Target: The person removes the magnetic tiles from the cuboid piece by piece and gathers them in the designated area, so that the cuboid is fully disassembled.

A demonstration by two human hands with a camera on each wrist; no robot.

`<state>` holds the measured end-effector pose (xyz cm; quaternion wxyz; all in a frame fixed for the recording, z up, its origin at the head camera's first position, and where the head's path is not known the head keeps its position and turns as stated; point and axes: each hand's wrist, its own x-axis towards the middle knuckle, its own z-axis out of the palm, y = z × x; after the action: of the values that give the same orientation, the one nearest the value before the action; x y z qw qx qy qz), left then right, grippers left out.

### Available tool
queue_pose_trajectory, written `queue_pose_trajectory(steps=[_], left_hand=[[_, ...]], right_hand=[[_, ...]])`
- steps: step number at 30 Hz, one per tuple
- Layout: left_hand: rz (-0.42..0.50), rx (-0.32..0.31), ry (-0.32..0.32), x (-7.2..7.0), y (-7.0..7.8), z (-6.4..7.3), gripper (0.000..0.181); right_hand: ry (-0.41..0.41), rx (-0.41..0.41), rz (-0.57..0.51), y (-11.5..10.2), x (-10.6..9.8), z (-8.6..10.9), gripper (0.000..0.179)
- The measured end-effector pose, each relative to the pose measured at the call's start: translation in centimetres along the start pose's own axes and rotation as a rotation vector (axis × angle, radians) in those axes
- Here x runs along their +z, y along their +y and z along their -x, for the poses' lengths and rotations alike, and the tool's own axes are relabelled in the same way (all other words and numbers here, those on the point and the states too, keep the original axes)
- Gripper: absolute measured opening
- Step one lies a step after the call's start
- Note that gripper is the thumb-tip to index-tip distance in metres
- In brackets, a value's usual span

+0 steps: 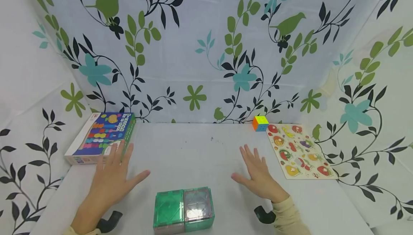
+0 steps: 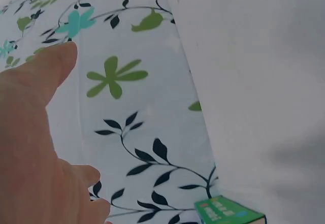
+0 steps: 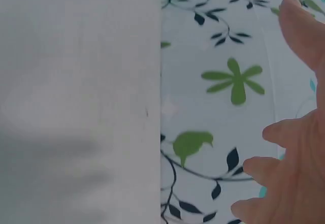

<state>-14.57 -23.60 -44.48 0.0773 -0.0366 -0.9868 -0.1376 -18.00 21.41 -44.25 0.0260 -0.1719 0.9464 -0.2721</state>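
My left hand is held with its fingers spread and nothing in its grasp. Its fingertips overlap the front of a flat boxed game in the head view; whether they touch it I cannot tell. On the right, my right hand is likewise spread and holds nothing, with the thumb pointing inward. Between the hands, nearer me, lies a block of translucent tiles, green on its left half and pale pinkish on its right. In the wrist views, the left hand and right hand show extended thumbs and fingers.
A puzzle cube with yellow, orange and blue faces stands at the table's back edge. Beside it lies a board of fruit pictures, right of my right hand. A leaf-and-bird patterned cloth hangs behind the white table.
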Motion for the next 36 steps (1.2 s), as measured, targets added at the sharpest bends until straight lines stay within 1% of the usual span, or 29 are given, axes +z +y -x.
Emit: queue_pose_trajectory(steps=[1, 4, 7, 10, 12, 14, 16, 20, 23, 25, 29, 36], left_hand=[[-0.002, 0.019, 0.000, 0.0, 0.5, 0.2, 0.111], [0.043, 0.084, -0.020, -0.2, 2.3, 0.9, 0.106], [0.108, 0.141, -0.056, -0.2, 4.1, 1.8, 0.098], [0.161, 0.193, -0.096, 0.3, 5.6, 2.7, 0.090], [0.192, 0.221, -0.128, 0.8, 6.3, 3.2, 0.088], [0.228, 0.260, -0.156, 1.3, 6.9, 3.6, 0.090], [0.259, 0.288, -0.186, 1.7, 7.4, 3.8, 0.097], [0.278, 0.368, -0.219, 2.6, 7.9, 4.2, 0.107], [0.271, 0.400, -0.244, 3.0, 8.1, 4.2, 0.108], [0.278, 0.398, -0.263, 3.2, 8.1, 4.2, 0.108], [0.305, 0.379, -0.287, 3.5, 8.1, 4.2, 0.107], [0.329, 0.383, -0.286, 3.5, 7.9, 4.1, 0.103]], right_hand=[[-0.020, -0.029, -0.049, -0.5, 0.2, 0.0, 0.096], [-0.094, -0.103, -0.167, -2.2, 1.0, 0.1, 0.092], [-0.156, -0.134, -0.261, -4.0, 1.9, 0.4, 0.088], [-0.191, -0.177, -0.312, -5.5, 2.8, 0.8, 0.084], [-0.209, -0.237, -0.322, -6.2, 3.5, 1.0, 0.083], [-0.217, -0.308, -0.305, -6.7, 4.3, 1.1, 0.083], [-0.212, -0.379, -0.279, -7.0, 5.0, 1.2, 0.083], [-0.164, -0.469, -0.191, -7.2, 6.2, 1.3, 0.081], [-0.127, -0.487, -0.142, -7.2, 6.8, 1.4, 0.078], [-0.108, -0.486, -0.123, -7.3, 7.0, 1.5, 0.076], [-0.084, -0.462, -0.119, -7.4, 7.2, 1.7, 0.075], [-0.023, -0.484, -0.115, -7.3, 7.4, 1.8, 0.072]])
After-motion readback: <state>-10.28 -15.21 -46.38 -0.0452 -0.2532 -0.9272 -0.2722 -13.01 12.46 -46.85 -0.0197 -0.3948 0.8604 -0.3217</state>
